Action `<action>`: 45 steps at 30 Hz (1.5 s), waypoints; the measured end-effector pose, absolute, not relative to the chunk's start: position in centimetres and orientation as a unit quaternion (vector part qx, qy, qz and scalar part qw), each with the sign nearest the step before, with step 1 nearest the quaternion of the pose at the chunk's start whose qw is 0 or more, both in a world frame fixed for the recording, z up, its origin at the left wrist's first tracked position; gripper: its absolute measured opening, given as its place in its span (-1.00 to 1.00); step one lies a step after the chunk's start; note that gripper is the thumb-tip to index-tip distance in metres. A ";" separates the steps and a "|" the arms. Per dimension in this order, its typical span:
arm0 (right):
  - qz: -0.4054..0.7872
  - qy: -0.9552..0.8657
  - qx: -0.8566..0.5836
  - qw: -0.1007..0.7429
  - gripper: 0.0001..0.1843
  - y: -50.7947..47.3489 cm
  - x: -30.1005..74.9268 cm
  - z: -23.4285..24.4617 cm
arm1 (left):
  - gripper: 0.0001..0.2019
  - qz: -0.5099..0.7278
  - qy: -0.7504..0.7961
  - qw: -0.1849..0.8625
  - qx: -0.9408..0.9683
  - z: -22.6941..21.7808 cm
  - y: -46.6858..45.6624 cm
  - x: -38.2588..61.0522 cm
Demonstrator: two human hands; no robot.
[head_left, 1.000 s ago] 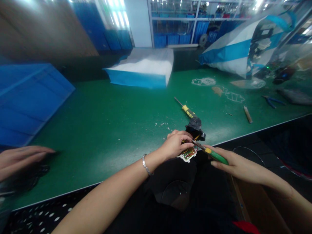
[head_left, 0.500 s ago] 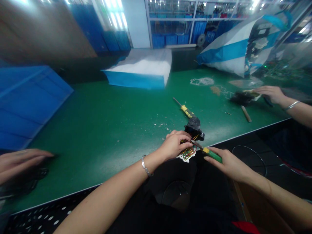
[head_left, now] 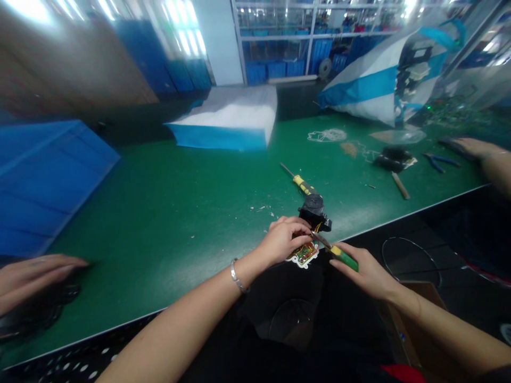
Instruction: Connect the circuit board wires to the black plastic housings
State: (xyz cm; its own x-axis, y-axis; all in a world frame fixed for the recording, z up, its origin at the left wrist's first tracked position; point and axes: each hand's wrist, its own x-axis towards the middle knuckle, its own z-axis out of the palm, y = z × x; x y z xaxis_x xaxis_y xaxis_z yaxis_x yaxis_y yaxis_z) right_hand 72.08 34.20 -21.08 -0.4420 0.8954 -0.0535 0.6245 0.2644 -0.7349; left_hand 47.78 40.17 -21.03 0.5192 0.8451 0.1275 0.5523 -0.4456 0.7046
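My left hand [head_left: 284,239] is closed on the edge of a green circuit board [head_left: 305,255] with a white rim, at the table's front edge. Red and yellow wires run from the board toward a black plastic housing [head_left: 314,213] just behind it. In my right hand [head_left: 368,268] is a tool with a green and yellow handle [head_left: 345,257]. Its narrow metal end reaches the wires beside my left fingertips; its exact kind does not show. Behind the housing lies a screwdriver [head_left: 304,185] with a yellow and black handle.
Co-workers' hands are at the far left [head_left: 38,274] and far right [head_left: 475,147]. Blue pliers [head_left: 439,161], a short stick [head_left: 400,186] and a black part [head_left: 393,158] lie to the right. Bags [head_left: 227,133] and a blue bin [head_left: 51,175] stand farther back.
The co-worker's hand on the right has left the black part and moved right, baring the blue pliers. My hands keep nearly the same hold; the view has shifted slightly.
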 end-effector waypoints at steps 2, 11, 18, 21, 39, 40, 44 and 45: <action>0.309 -0.775 -0.500 0.232 -0.58 34.3 72.5 -20.7 | -0.83 0.235 0.437 0.310 0.811 -20.8 40.1 47.8; -0.024 -0.714 -0.662 0.229 -0.32 44.5 76.3 -22.1 | -0.75 0.206 0.441 0.262 0.833 -20.0 39.5 47.6; -0.017 -0.751 -0.537 0.384 -0.66 41.3 71.7 -20.6 | -0.63 0.162 0.513 0.137 0.832 -19.7 39.5 47.4; 0.099 -0.792 -0.479 0.367 -0.75 37.4 67.9 -19.9 | -0.54 0.136 0.550 0.112 0.816 -19.3 39.3 47.2; 0.310 -0.806 -0.412 0.290 -0.59 38.4 65.2 -21.8 | -0.39 0.391 0.480 0.396 0.678 -20.3 47.6 46.5; 0.320 -0.803 -0.412 0.287 -0.59 38.9 66.0 -21.6 | -0.51 0.402 0.486 0.395 0.668 -20.6 47.8 46.3; 0.333 -0.800 -0.422 0.265 -0.66 41.6 69.9 -21.0 | -0.56 0.535 0.561 0.380 0.505 -20.2 48.1 43.9; 0.332 -0.801 -0.423 0.264 -0.68 42.4 70.7 -21.0 | -0.54 0.555 0.576 0.385 0.461 -20.0 48.1 43.0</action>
